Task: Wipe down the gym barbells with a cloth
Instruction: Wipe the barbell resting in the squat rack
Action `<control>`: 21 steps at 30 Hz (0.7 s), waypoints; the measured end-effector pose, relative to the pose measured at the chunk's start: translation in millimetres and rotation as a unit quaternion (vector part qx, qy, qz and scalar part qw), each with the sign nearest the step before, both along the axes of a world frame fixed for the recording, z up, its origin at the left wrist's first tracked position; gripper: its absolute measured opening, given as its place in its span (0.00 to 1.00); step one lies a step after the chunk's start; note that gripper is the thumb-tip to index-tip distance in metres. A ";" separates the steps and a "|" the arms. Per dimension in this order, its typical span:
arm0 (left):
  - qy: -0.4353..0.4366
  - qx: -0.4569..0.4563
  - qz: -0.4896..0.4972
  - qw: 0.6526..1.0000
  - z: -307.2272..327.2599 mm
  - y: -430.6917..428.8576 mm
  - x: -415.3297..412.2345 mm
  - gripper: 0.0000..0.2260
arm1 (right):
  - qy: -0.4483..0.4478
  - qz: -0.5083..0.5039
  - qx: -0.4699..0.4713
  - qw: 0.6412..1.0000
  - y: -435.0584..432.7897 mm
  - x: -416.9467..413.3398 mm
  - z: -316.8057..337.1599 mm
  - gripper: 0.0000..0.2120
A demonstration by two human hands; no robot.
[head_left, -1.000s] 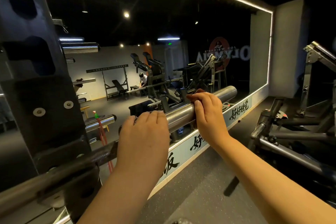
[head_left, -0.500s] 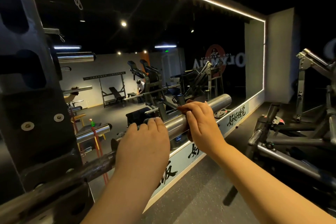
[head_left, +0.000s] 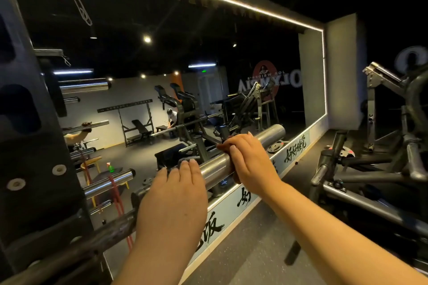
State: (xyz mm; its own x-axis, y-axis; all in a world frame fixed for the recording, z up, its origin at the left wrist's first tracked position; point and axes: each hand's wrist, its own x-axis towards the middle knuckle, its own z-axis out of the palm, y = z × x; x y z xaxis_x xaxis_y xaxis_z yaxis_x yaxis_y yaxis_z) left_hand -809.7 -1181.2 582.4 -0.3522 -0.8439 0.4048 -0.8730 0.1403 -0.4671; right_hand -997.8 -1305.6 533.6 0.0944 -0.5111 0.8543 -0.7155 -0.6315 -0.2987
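Left hand (head_left: 171,199) lies flat on barbell (head_left: 215,169), perhaps over cloth (head_left: 183,161); right hand (head_left: 251,164) grips barbell.

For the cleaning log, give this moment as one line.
left hand flat on barbell | right hand grips sleeve | cloth not clearly visible

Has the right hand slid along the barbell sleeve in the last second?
No. The right hand sits as far from the end of the barbell sleeve as before.
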 end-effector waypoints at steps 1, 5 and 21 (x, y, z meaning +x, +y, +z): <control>0.000 0.004 0.001 1.000 0.0 0.9 0.1 0.36 | 0.023 -0.007 0.031 0.999 -6.6 -10.5 9.8 0.16; 0.010 0.018 0.004 1.000 0.3 2.3 1.2 0.41 | -0.035 -0.047 0.068 0.996 -23.9 -29.8 9.7 0.13; 0.044 0.040 0.000 0.998 2.8 -6.6 -1.0 0.35 | -0.169 -0.014 -0.012 0.985 -34.7 -28.9 -23.9 0.16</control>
